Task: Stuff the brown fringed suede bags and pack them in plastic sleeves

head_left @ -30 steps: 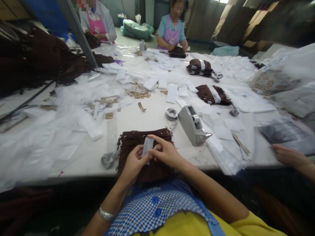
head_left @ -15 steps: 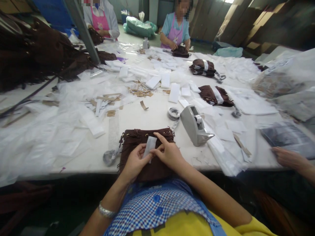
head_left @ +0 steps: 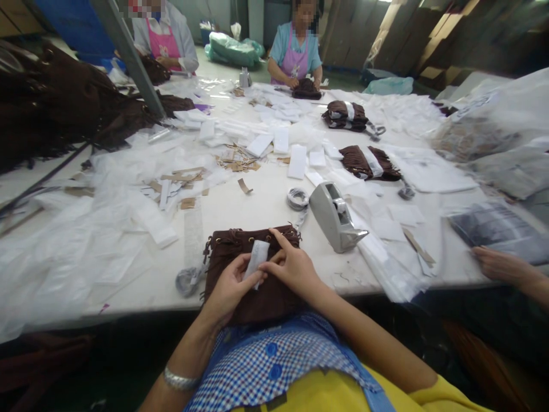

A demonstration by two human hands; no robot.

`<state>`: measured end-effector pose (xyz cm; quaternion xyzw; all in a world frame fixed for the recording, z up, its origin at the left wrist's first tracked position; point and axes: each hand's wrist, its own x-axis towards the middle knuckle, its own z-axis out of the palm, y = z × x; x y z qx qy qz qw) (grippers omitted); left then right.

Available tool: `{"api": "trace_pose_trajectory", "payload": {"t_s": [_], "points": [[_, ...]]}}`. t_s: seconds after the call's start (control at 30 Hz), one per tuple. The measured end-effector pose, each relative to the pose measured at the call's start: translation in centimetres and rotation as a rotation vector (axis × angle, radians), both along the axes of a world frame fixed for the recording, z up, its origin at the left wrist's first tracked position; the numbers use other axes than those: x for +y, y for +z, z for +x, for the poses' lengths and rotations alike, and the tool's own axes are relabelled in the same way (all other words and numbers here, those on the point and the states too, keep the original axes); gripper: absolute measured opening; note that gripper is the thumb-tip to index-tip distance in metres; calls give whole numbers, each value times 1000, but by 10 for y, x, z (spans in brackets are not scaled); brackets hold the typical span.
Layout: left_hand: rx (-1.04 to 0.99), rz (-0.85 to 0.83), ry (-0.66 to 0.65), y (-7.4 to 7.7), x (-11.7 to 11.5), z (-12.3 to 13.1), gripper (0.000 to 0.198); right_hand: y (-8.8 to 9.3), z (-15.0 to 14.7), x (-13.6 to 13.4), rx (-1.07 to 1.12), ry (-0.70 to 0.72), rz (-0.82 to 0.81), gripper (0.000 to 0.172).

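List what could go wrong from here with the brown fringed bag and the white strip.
The narrow white strip is gripped by the left hand's fingertips, so it could slip or crease.

The soft dark-brown fringed bag reaches the front edge of the white tabletop, so a tug might drag it off.

The grey tape dispenser stands just beyond the right hand, which might knock it on a wide swing.

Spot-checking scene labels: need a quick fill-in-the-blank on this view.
1. The left hand holds a white strip over a bag coloured ____.
2. The bracelet is on the wearer's ____ wrist.
3. The tape dispenser stands on the bag's ____ side.
4. The checked apron has two blue ____.

Missing words: brown; left; right; buttons.
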<state>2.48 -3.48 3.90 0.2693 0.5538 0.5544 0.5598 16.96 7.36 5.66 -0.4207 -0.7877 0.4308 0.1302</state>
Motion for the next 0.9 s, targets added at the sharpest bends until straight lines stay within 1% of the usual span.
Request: {"api": "trace_pose_trajectory", "payload": {"t_s": [0.1,0.2,0.27,0.33,0.37,0.4,0.43,0.5,0.53,0.57,0.6,0.63,0.67,0.7,0.73,0.77,0.8,0.83,0.9], "points": [[-16,21,-13,-2,-1,-1,42,-3,-5,-4,209,24,-262,93],[-20,27,-21,-5,-1,-2,42,-8,-12,-5,346,49,-479,97],[-10,26,-14,-7,1,-1,43,-11,-14,-2,398,86,-578,99],[32,36,-10,-9,3,-1,43,-10,-14,1,383,147,-593,96],[69,43,-17,-8,3,0,43,-8,-11,3,343,164,-536,93],[120,49,-26,-7,3,1,45,-4,-8,3,288,157,-424,89],[188,51,-33,-5,2,1,48,-1,-2,2,231,133,-269,84],[383,37,-20,1,-5,3,55,6,12,-3,162,98,84,65],[516,33,4,4,-11,3,57,8,20,-7,155,128,231,55],[671,40,20,7,-19,2,58,8,29,-11,163,208,343,46],[838,65,6,8,-27,1,56,7,38,-16,180,324,425,40],[1005,105,-41,8,-37,-2,51,3,46,-20,195,447,489,37],[1162,152,-119,6,-47,-7,44,-2,53,-24,202,551,545,36],[1296,193,-207,3,-57,-15,37,-9,59,-26,201,626,596,35],[1403,215,-282,0,-67,-24,31,-16,65,-28,196,668,642,33],[1486,212,-322,-2,-77,-34,27,-23,68,-29,184,683,681,30],[1551,186,-313,-3,-86,-45,25,-30,71,-29,169,684,711,28],[1604,142,-263,-2,-93,-56,24,-35,73,-28,158,678,737,27],[1665,46,-84,5,-103,-68,24,-44,73,-26,157,658,786,27]]}}
